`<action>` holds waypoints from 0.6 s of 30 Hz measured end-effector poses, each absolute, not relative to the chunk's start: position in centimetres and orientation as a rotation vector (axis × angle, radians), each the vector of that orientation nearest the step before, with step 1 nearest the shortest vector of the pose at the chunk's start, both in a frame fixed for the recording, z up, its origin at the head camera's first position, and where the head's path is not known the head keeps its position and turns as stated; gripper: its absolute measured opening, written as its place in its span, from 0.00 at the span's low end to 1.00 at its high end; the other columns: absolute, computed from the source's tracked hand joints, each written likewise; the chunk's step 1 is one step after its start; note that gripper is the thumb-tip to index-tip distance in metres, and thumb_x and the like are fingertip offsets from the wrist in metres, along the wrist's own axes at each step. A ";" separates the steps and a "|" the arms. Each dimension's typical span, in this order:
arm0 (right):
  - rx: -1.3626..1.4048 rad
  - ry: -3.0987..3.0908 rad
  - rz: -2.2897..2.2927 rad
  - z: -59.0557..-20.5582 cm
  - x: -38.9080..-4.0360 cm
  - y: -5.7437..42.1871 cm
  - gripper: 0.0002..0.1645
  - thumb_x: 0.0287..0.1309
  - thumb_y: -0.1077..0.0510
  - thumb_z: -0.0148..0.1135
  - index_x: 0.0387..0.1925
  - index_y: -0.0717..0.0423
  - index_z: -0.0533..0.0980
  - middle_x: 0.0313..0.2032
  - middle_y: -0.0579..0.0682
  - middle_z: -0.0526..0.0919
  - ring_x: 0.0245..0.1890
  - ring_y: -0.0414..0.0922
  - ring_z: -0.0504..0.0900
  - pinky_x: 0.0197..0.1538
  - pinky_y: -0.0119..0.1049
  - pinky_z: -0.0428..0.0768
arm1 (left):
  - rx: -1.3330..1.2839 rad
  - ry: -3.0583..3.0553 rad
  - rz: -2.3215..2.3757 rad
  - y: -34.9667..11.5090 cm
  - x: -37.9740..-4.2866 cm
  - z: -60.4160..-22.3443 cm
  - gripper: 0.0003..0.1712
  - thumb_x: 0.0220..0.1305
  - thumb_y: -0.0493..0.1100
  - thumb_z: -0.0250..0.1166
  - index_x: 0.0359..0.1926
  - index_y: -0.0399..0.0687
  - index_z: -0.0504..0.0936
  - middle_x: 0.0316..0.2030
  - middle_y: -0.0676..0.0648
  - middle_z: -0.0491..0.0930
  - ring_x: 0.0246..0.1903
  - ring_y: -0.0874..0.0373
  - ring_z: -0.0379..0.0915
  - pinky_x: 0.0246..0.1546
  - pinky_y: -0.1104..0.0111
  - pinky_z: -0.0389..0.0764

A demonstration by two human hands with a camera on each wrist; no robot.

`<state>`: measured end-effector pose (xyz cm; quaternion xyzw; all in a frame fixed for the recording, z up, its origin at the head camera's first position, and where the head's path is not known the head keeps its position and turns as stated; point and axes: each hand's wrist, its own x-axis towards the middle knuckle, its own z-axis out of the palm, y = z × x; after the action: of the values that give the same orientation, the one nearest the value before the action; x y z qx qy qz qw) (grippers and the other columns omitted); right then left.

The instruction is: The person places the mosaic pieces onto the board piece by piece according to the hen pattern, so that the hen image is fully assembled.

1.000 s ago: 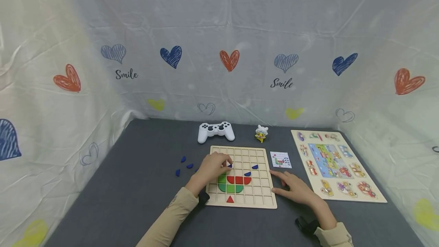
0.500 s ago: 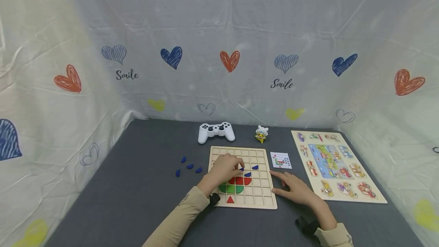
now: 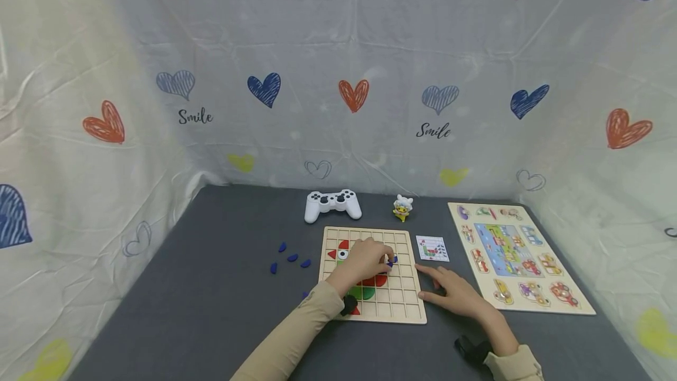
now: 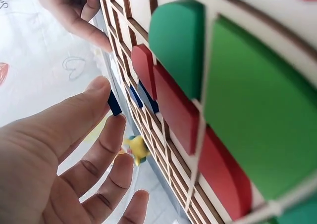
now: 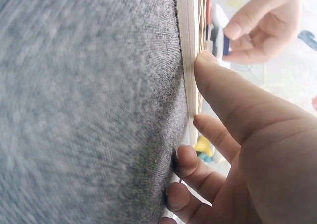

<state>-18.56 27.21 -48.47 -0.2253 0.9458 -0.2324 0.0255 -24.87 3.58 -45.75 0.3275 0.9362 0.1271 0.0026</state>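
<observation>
My left hand (image 3: 365, 260) is over the grid of a square wooden pattern board (image 3: 407, 301), pinching a small blue half-round piece (image 4: 115, 105) between thumb and forefinger, the other fingers loosely bent. Two more blue pieces (image 4: 148, 99) sit in the grid near it. Red pieces (image 4: 173, 100) and green pieces (image 4: 181, 40) fill cells under the hand and wrist, which partly hide them. At the upper left of the grid lie a white round eye piece (image 3: 342, 254) and small red pieces. My right hand (image 3: 452, 290) rests with thumb and forefinger touching the board's right edge.
Several blue pieces (image 3: 292, 257) lie on the dark cloth left of the board. Behind it are a white game controller (image 3: 333, 204) and a small figurine (image 3: 402, 207). A pattern card (image 3: 432, 249) and a picture puzzle board (image 3: 550, 287) lie to the right.
My left hand has moved rightward across the board with the blue piece, uncovering the eye and red pieces at the upper left. The right hand has stayed at the board's edge.
</observation>
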 end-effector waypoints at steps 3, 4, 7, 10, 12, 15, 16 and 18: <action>-0.706 2.926 -0.720 -48.5 -18.5 27.2 0.38 0.54 0.39 0.61 0.63 0.49 0.67 0.25 0.42 0.63 0.21 0.31 0.53 0.25 0.28 0.56 | 1.022 2.922 0.389 4.3 -25.0 -45.9 0.09 0.54 0.52 0.68 0.38 0.62 0.84 0.23 0.61 0.77 0.28 0.64 0.68 0.33 0.67 0.68; -0.709 2.925 -0.721 -48.5 -18.5 27.2 0.38 0.54 0.39 0.61 0.63 0.49 0.67 0.25 0.42 0.63 0.21 0.31 0.53 0.25 0.28 0.56 | 1.022 2.920 0.382 4.4 -25.0 -45.9 0.09 0.53 0.52 0.68 0.37 0.62 0.84 0.23 0.61 0.77 0.28 0.64 0.68 0.33 0.67 0.68; -0.715 2.924 -0.720 -48.5 -18.5 27.2 0.38 0.54 0.39 0.60 0.63 0.49 0.66 0.25 0.42 0.62 0.21 0.31 0.52 0.25 0.28 0.56 | 1.035 2.918 0.375 4.9 -25.1 -46.0 0.08 0.53 0.52 0.69 0.36 0.61 0.84 0.24 0.60 0.78 0.29 0.64 0.70 0.34 0.65 0.70; -0.703 2.919 -0.720 -48.5 -18.6 27.2 0.38 0.54 0.39 0.60 0.63 0.49 0.66 0.25 0.42 0.62 0.21 0.32 0.53 0.25 0.28 0.56 | 1.045 2.924 0.352 5.1 -25.0 -46.1 0.08 0.53 0.52 0.69 0.35 0.61 0.84 0.25 0.60 0.79 0.31 0.63 0.71 0.35 0.64 0.71; -0.692 2.919 -0.718 -48.5 -18.6 27.2 0.38 0.54 0.38 0.60 0.64 0.48 0.66 0.25 0.42 0.62 0.21 0.32 0.54 0.25 0.28 0.56 | 1.046 2.923 0.357 5.2 -25.0 -46.2 0.08 0.53 0.52 0.69 0.35 0.61 0.84 0.25 0.61 0.79 0.31 0.63 0.71 0.36 0.65 0.71; -0.686 2.920 -0.720 -48.5 -18.6 27.2 0.38 0.54 0.38 0.60 0.63 0.48 0.66 0.25 0.42 0.62 0.21 0.33 0.54 0.25 0.28 0.56 | 1.047 2.923 0.368 5.1 -24.9 -46.2 0.08 0.53 0.52 0.69 0.35 0.61 0.84 0.23 0.61 0.77 0.30 0.63 0.70 0.34 0.66 0.70; -0.686 2.919 -0.724 -48.5 -18.6 27.2 0.38 0.54 0.38 0.60 0.63 0.48 0.66 0.25 0.42 0.62 0.21 0.33 0.54 0.25 0.28 0.56 | 1.043 2.922 0.377 5.1 -24.9 -46.2 0.07 0.53 0.52 0.69 0.35 0.61 0.84 0.23 0.61 0.77 0.30 0.63 0.70 0.33 0.67 0.70; -0.690 2.921 -0.725 -48.5 -18.6 27.3 0.38 0.54 0.39 0.61 0.63 0.48 0.66 0.25 0.42 0.63 0.21 0.33 0.54 0.26 0.28 0.56 | 1.039 2.925 0.383 5.0 -24.9 -46.2 0.07 0.54 0.51 0.68 0.35 0.60 0.84 0.22 0.60 0.77 0.29 0.63 0.69 0.32 0.67 0.69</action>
<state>-18.59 27.28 -48.55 -0.2234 0.9457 -0.2347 0.0267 -24.92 5.02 -46.22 0.3322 0.9352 0.1225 0.0068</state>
